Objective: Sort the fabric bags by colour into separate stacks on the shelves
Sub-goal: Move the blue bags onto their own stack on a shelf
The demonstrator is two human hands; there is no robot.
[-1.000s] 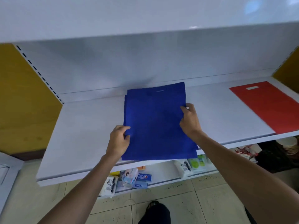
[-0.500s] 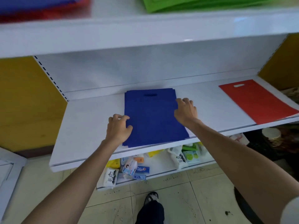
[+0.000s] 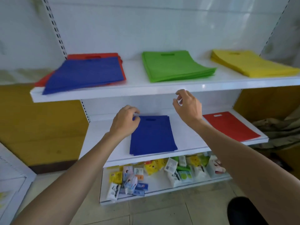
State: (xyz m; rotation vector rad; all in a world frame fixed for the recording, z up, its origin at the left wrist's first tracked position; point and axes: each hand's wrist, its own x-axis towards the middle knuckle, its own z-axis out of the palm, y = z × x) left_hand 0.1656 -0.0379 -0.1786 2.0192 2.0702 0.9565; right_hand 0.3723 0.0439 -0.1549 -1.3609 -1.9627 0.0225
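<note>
A blue bag stack [image 3: 152, 135] lies flat on the middle shelf [image 3: 100, 140], with a single red bag [image 3: 230, 125] at that shelf's right end. My left hand [image 3: 125, 122] hovers at the blue stack's top-left corner with loosely curled fingers, gripping nothing. My right hand [image 3: 188, 108] is raised in the air in front of the upper shelf's edge [image 3: 146, 93], fingers loosely curled and empty. On the upper shelf a blue bag [image 3: 84, 73] lies askew on a red pile [image 3: 92, 55]. A green stack [image 3: 175, 65] and a yellow stack [image 3: 250, 64] lie further right.
The bottom shelf [image 3: 162, 192] holds several small packets. Crumpled grey-brown material [image 3: 279, 127] sits to the right of the shelving. A white frame [image 3: 14, 181] stands at the lower left. My dark shoe [image 3: 243, 211] is on the tiled floor.
Both hands have lifted off the blue stack, the right one rising toward the upper shelf. The view has tilted up, so the upper shelf's piles now show.
</note>
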